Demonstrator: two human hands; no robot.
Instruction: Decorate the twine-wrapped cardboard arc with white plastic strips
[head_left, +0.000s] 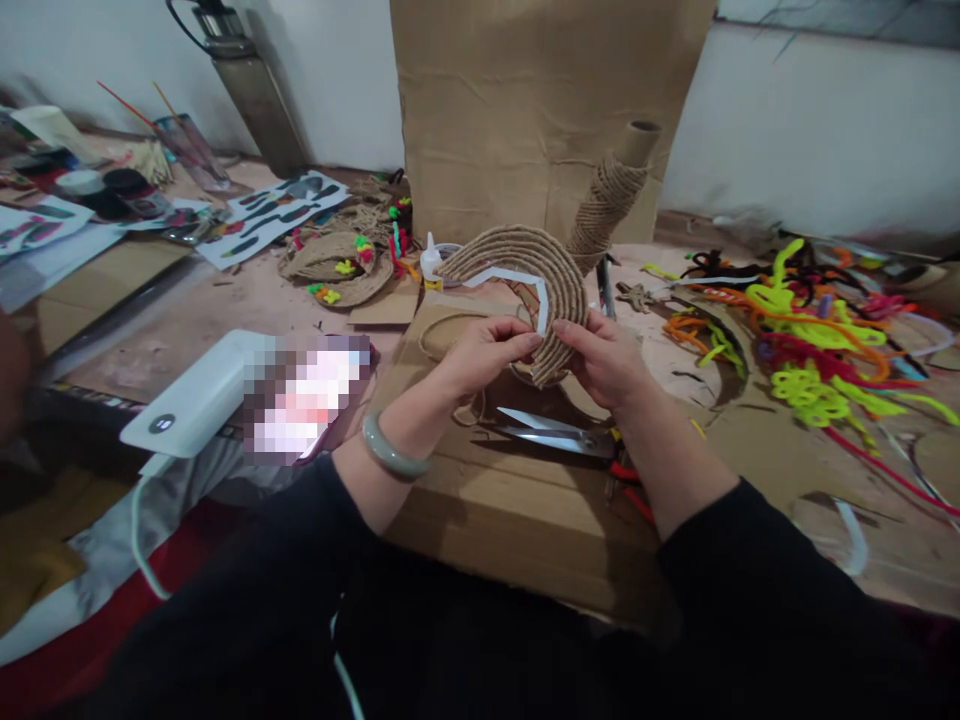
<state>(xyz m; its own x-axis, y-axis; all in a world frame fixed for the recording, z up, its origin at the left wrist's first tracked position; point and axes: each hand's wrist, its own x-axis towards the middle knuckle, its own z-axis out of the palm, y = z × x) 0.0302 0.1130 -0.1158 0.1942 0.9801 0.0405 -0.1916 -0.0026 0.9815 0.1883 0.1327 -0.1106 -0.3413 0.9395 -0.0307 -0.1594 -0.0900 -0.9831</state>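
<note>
"So, near to far, quick. Arm pose?"

"Black sleeves (255, 570) end at the forearms; both forearms slant up and inward. Grey-green bangle (394, 450) on the left wrist."

"Just past that?"

"Scissors (555, 436), blades spread, tips pointing left, on the cardboard base (510, 510)."

"Grips?"

"Left grip (480, 358): fingers curled, thumb and finger pinching near the lower end of a bent white strip (542, 300). Right grip (616, 365): clenched on the twine crescent (566, 280), thumb on its front face, other fingers mostly hidden behind."

"Where's the crescent?"

"Held up between both grips, above the base, curved back upward, one end down by the right thumb. Strip sits along its inner curve."

"Behind?"

"White glue bottle (431, 265) at its left, on the counter (217, 300); twine-wound tube (606, 205) tilted right, behind it. Farthest, an upright cardboard panel (540, 100) against the wall (810, 130)."
</note>
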